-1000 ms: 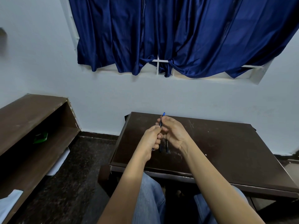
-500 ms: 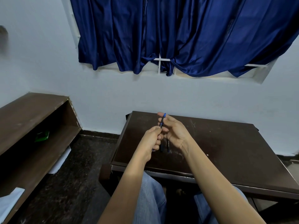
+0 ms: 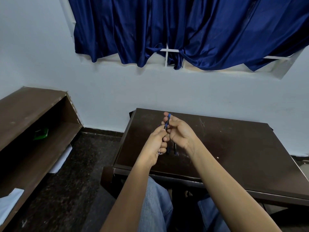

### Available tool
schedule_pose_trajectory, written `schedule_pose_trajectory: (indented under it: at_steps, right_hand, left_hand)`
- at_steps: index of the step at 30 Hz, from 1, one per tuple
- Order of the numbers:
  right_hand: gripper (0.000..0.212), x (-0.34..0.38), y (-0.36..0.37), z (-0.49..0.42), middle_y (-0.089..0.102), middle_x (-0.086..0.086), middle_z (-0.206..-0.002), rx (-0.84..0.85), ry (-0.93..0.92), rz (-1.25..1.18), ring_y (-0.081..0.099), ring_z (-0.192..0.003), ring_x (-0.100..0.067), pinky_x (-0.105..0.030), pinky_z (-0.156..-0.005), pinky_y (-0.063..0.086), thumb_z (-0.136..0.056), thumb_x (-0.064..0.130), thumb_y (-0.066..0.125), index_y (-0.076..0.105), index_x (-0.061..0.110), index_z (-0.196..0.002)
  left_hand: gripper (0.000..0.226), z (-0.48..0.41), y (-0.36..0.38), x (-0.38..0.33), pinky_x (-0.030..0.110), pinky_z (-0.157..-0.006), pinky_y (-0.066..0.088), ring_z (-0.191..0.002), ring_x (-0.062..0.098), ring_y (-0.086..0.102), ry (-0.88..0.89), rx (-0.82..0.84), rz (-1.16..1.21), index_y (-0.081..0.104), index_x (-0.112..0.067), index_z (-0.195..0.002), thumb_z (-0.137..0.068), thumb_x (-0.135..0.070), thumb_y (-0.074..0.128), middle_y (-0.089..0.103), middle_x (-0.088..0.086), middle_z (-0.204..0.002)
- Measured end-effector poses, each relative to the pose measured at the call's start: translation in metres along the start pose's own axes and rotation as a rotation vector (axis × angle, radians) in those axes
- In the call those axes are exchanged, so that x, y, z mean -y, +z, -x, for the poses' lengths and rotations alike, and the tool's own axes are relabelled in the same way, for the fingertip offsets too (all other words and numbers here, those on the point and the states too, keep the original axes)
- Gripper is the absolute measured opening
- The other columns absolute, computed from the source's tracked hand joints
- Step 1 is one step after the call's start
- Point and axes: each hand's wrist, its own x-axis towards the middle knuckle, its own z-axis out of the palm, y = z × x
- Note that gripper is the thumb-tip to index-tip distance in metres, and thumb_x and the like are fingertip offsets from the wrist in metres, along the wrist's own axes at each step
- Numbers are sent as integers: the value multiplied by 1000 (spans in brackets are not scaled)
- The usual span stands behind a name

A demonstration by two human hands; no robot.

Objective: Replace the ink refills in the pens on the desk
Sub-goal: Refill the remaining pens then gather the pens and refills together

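Observation:
Both hands meet above the left part of the dark brown desk (image 3: 234, 148). My right hand (image 3: 181, 133) grips a dark pen (image 3: 167, 123) with a blue end that sticks up past the fingers. My left hand (image 3: 156, 144) pinches the lower end of the same pen; a small purple bit shows under its fingers. Two more dark pens (image 3: 171, 150) lie side by side on the desk just below the hands, partly hidden by them.
A brown open shelf unit (image 3: 33, 124) stands at the left with a green object (image 3: 41, 133) inside and white cloth lower down. Blue curtains (image 3: 184, 30) hang over the window on the white wall. My jeans-clad knees sit under the desk's front edge.
My hands have stayed together on the pen, with the right fingers shifting slightly around its upper part. The view has tilted a little.

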Motion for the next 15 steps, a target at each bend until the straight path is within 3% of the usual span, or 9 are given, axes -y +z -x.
schedule_pose_trajectory:
  at_steps: [4,10,13,15]
  right_hand:
    - [33,7,-10,-21,62,8,-69,-50,12,-137,54,-75,-12,-28,-70,39,-96,0,34,62,17,-98]
    - [22,7,-35,-56,61,4,-84,-206,-10,-143,53,-70,-7,-20,-68,40,-96,5,46,61,18,-87]
    - [15,-12,-53,-76,63,-3,-79,-439,-16,231,53,-60,-9,-20,-58,40,-91,1,55,67,9,-93]
    - [7,-35,-69,-87,65,-12,-80,-543,4,622,56,-66,-16,-27,-64,47,-84,1,63,70,3,-87]
  left_hand:
    - [33,-7,-10,9,14,-33,20,-41,1,25,-32,33,9,56,-40,-116,-101,-19,34,41,-8,-57]
    - [36,-28,-29,30,13,-32,22,-39,1,24,-78,-25,9,60,-36,-120,-102,-19,33,42,-7,-58]
    - [36,-41,-38,42,13,-31,22,-39,0,24,-106,-72,10,61,-36,-117,-102,-19,33,42,-7,-58]
    - [37,-51,-43,50,13,-31,22,-38,1,24,-129,-105,0,62,-37,-116,-102,-19,33,42,-7,-58]
